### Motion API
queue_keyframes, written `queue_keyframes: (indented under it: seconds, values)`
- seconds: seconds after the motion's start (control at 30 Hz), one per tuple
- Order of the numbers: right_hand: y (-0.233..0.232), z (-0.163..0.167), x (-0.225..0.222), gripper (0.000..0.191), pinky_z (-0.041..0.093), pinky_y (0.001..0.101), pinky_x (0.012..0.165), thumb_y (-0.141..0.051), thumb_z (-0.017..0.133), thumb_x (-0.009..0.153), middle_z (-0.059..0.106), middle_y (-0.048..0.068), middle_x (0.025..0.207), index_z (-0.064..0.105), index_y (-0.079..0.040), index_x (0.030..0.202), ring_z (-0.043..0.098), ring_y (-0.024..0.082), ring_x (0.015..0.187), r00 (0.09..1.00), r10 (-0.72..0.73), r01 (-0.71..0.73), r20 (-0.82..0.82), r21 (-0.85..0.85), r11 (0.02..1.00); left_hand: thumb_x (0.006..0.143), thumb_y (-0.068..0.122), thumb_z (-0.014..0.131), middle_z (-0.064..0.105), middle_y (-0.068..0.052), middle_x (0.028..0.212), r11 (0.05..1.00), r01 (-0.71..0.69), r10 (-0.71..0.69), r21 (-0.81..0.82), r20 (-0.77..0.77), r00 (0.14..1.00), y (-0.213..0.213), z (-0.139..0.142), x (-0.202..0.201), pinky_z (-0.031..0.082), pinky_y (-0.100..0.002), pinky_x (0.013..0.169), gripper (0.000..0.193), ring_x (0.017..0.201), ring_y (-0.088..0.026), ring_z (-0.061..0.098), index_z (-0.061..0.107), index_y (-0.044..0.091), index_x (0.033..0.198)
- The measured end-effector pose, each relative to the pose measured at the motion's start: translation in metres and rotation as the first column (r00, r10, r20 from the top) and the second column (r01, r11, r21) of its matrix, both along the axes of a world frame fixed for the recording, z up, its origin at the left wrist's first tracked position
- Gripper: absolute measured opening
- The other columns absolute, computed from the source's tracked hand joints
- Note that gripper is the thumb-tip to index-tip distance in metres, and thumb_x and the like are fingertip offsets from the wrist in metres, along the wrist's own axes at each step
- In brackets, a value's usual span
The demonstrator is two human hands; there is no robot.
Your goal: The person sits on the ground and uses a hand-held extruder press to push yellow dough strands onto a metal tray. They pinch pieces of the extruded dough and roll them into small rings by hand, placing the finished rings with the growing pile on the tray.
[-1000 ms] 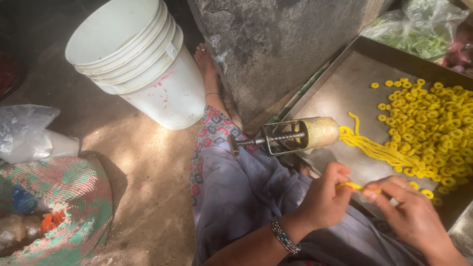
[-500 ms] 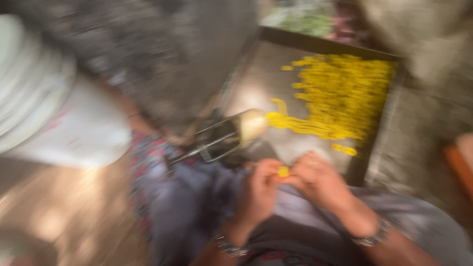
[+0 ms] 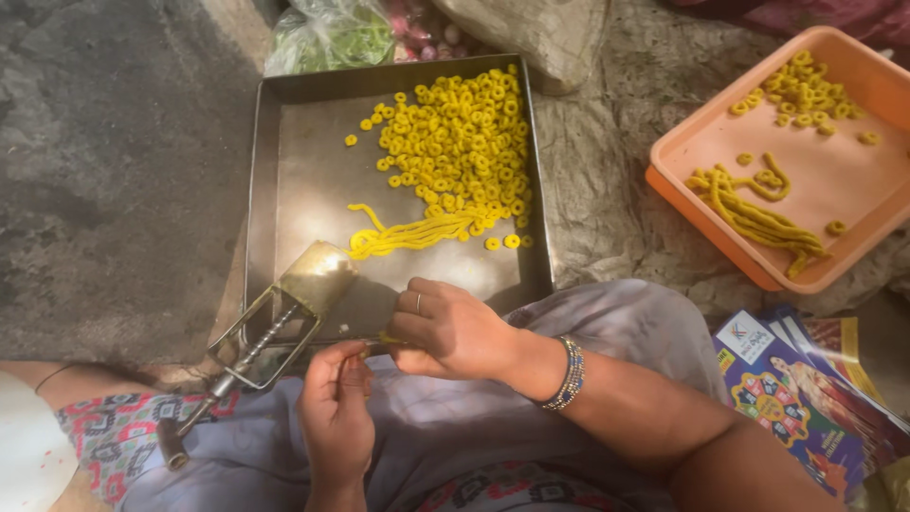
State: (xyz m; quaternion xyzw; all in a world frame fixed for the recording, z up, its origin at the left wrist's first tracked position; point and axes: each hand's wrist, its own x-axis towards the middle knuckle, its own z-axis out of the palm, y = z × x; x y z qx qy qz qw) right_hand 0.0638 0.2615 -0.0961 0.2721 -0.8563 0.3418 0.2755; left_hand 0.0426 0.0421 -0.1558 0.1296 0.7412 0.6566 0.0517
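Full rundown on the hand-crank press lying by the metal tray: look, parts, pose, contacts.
The press is brass-coloured metal: a short barrel, a wire-like loop frame behind it, and a threaded screw rod ending in a dark handle near the patterned cloth. It lies tilted, barrel resting on the dark metal tray, handle end down over the person's lap. Neither the left hand nor the right hand grips it; both pinch a bit of yellow dough beside it.

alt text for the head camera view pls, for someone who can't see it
Seen from above, a seated person's left hand and right hand pinch a small yellow dough strand over a dark metal tray of yellow dough rings. A brass hand-cranked press rests on its near edge; an orange tray lies at right.
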Motion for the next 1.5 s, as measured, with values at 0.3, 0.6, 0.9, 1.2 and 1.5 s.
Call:
queue_keyframes:
  seconds: [0.3, 0.6, 0.9, 1.2, 1.5]
  values:
    - [-0.008, -0.012, 0.009, 0.018, 0.048, 0.0463, 0.076, -0.015, 0.075, 0.078, 0.062, 0.011, 0.09, 0.066, -0.009, 0.093, 0.06, 0.036, 0.089, 0.942, -0.16, 0.185, 0.295, -0.057, 0.981, 0.091, -0.008, 0.058, 0.063, -0.007, 0.118, 0.987, 0.149, -0.157, 0.063, 0.14, 0.978, 0.008, 0.01, 0.009, 0.047, -0.024, 0.086, 0.033, 0.101, -0.011, 0.057, 0.065, -0.002, 0.123]
    - [0.017, -0.003, -0.003, 0.031, 0.05, 0.0457, 0.089, -0.008, 0.074, 0.074, 0.066, 0.017, 0.113, 0.065, -0.003, 0.104, 0.062, 0.038, 0.105, 0.991, -0.136, 0.135, -0.012, -0.042, 0.99, 0.082, -0.021, 0.046, 0.043, -0.015, 0.146, 0.977, 0.141, -0.15, 0.158, 0.047, 0.988, 0.019, 0.003, 0.012, 0.049, -0.023, 0.081, 0.075, 0.104, -0.014, 0.056, 0.028, 0.004, 0.15]
    - [-0.01, -0.014, 0.009, 0.023, 0.052, 0.0432, 0.082, -0.011, 0.07, 0.088, 0.068, 0.013, 0.098, 0.072, -0.008, 0.11, 0.063, 0.035, 0.097, 0.895, 0.05, 0.036, 0.442, -0.182, 0.983, 0.101, -0.008, 0.061, 0.064, -0.02, 0.117, 0.98, 0.002, -0.019, 0.199, 0.084, 0.996, 0.01, -0.003, 0.006, 0.05, -0.024, 0.083, 0.026, 0.098, -0.015, 0.063, 0.057, -0.007, 0.127]
    - [-0.017, -0.014, 0.004, 0.018, 0.052, 0.0415, 0.081, -0.019, 0.068, 0.092, 0.068, 0.009, 0.093, 0.073, -0.008, 0.104, 0.066, 0.032, 0.093, 0.849, 0.132, 0.082, 0.511, -0.376, 0.923, 0.097, -0.005, 0.062, 0.067, -0.012, 0.114, 1.0, -0.024, 0.026, 0.019, -0.15, 0.988, 0.007, 0.007, 0.005, 0.053, -0.026, 0.092, 0.018, 0.105, -0.015, 0.067, 0.062, -0.005, 0.115]
    - [-0.015, -0.01, 0.01, 0.017, 0.047, 0.0441, 0.076, -0.019, 0.073, 0.086, 0.056, 0.009, 0.089, 0.065, -0.007, 0.096, 0.056, 0.032, 0.085, 0.998, 0.048, -0.046, 0.037, -0.041, 0.998, 0.1, 0.003, 0.059, 0.073, -0.01, 0.101, 0.998, 0.046, -0.044, -0.038, 0.072, 0.996, 0.0, 0.011, 0.007, 0.055, -0.026, 0.078, 0.021, 0.089, -0.013, 0.069, 0.063, -0.003, 0.12]
